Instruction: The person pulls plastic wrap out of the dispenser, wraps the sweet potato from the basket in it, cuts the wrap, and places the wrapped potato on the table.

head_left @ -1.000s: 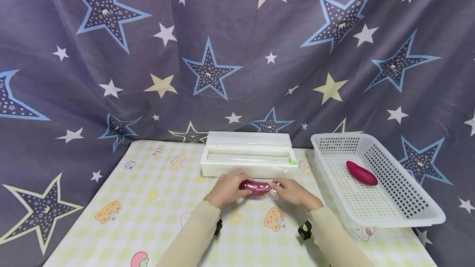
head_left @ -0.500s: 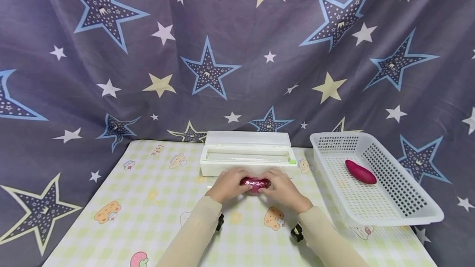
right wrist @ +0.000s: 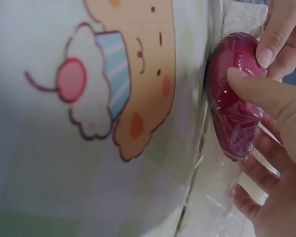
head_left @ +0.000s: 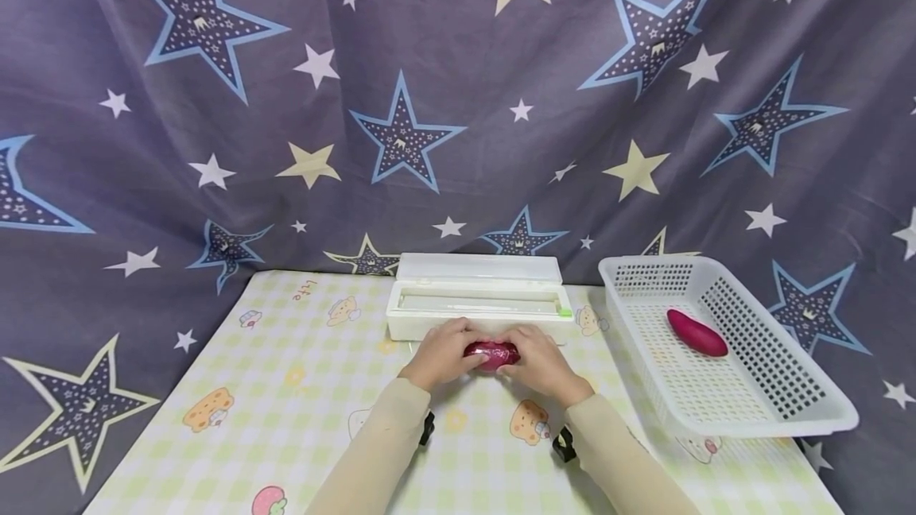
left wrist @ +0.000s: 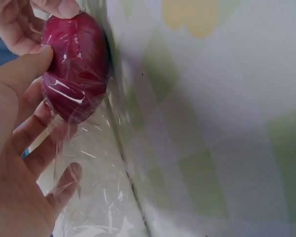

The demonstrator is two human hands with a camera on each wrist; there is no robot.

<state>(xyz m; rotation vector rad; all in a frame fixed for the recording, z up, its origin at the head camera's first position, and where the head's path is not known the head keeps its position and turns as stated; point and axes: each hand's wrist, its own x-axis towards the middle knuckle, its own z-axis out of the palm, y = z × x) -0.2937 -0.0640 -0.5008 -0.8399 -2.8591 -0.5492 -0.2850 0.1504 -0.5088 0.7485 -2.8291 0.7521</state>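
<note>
A purplish-red sweet potato (head_left: 492, 355), wrapped in clear cling film, lies between both hands at the middle of the table. My left hand (head_left: 445, 352) grips its left end, thumb on the near side and fingers behind. On the other end, my right hand (head_left: 538, 362) holds in a similar way. In the left wrist view, the film (left wrist: 96, 182) trails loosely off the sweet potato (left wrist: 74, 66) beside my left hand's fingers. The right wrist view shows my right thumb pressing the film-covered sweet potato (right wrist: 234, 94), with more loose film (right wrist: 209, 197) beyond its end.
Just behind the hands stands a white cling film box (head_left: 479, 328), lid raised, with a roll (head_left: 475, 303) inside. At the right, a white perforated basket (head_left: 661, 388) holds another sweet potato (head_left: 696, 333). A checked cloth (head_left: 286, 420) covers the table; a starry curtain (head_left: 458, 46) hangs behind.
My right hand has moved left from the film at the sweet potato's right side and now grips its right end. My left hand has stayed nearly in place.
</note>
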